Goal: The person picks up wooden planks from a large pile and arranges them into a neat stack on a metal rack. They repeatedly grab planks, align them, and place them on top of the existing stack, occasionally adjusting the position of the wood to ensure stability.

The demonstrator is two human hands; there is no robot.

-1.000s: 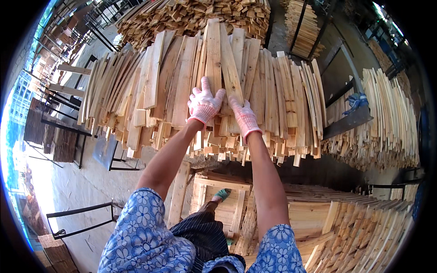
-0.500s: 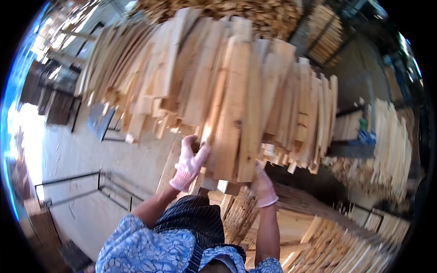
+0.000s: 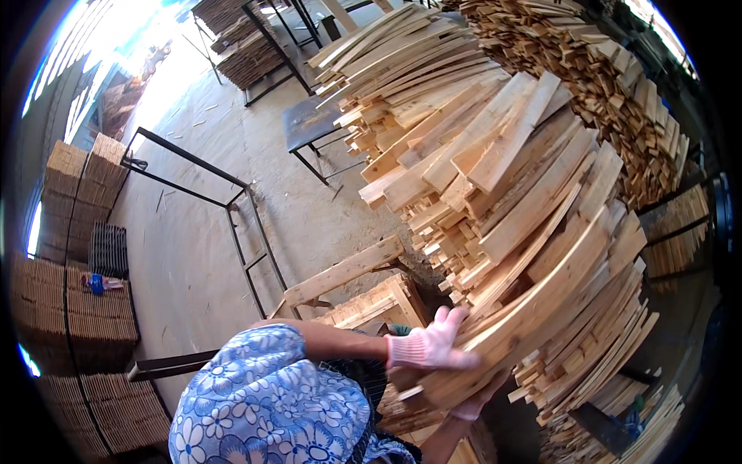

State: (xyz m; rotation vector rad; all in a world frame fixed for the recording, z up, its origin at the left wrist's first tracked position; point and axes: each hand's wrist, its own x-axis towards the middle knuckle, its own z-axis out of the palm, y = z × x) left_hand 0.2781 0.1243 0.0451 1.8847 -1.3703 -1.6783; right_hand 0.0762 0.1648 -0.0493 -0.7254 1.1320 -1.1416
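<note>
A bundle of long wooden boards (image 3: 533, 321) is held between my two hands at its near end, lying aslant over the pile. My left hand (image 3: 433, 346), in a pinkish-white knit glove, presses along the bundle's left side with its thumb over the top; it is slightly blurred. At the right and lower side of the same end is my gloved right hand (image 3: 477, 400), its fingers mostly hidden by the wood. The bundle's far end reaches over a big pile of similar boards (image 3: 440, 166).
A heap of short wood pieces (image 3: 572, 93) rises behind the pile. On the left stand a black metal frame (image 3: 247, 188), a low dark table (image 3: 309, 124) and strapped stacks of thin boards (image 3: 77, 309). A wooden crate-like frame (image 3: 371, 305) sits just ahead of my left arm.
My view has turned left, so the pile now sits to the right. Both hands remain at the near end of the boards; my left hand now lies across their side.
</note>
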